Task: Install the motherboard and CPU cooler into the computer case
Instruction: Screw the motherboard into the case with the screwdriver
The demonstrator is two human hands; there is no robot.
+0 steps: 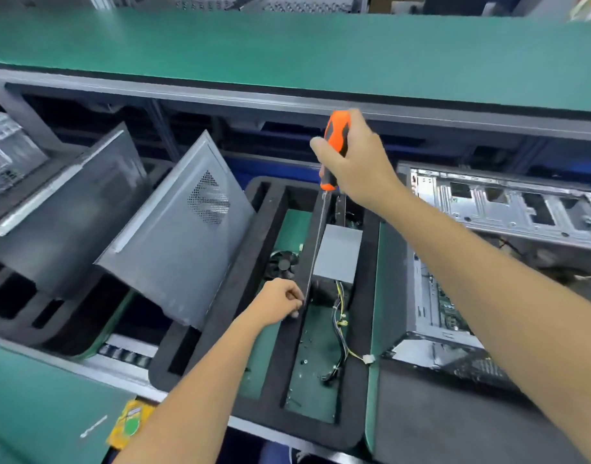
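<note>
My right hand [357,159] grips the orange-and-black handle of a long screwdriver [334,149], its shaft running down toward the black foam tray [220,296]. My left hand [280,301] pinches at the shaft's tip, over the tray's middle divider; what it pinches is too small to tell. In the tray lie a black CPU cooler fan [284,264] and a grey power supply [337,254] with yellow and black cables [341,329]. An open computer case [508,209] lies on its side at the right.
A grey case side panel [180,242] leans on the tray's left edge, with another dark panel [63,212] further left. A green shelf [287,51] runs overhead. Small screws [304,361] lie on the green tray floor. A yellow packet [130,421] sits at the bottom left.
</note>
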